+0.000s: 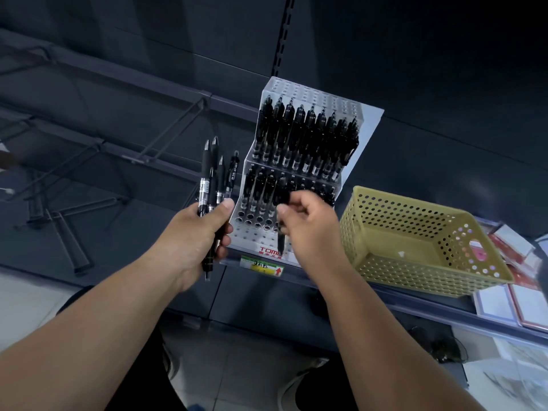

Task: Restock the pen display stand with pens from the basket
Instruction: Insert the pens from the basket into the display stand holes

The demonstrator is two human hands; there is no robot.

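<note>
A clear tiered pen display stand (366, 134) sits on the dark shelf. Black pens fill its upper tier and part of the lower tier. Open holes show at its lower front (252, 223). My left hand (198, 232) grips a bundle of several black pens (212, 173), tips up, just left of the stand. My right hand (305, 223) pinches a single black pen (280, 243) upright over the stand's lower front rows. The yellow perforated basket (382, 209) stands to the right of the stand, and no pens show inside it.
A green and yellow price label (262, 266) hangs on the shelf edge below the stand. Framed cards or packets (519, 304) lie right of the basket. Dark wire shelf brackets (89, 161) run to the left. Tiled floor and my shoes show below.
</note>
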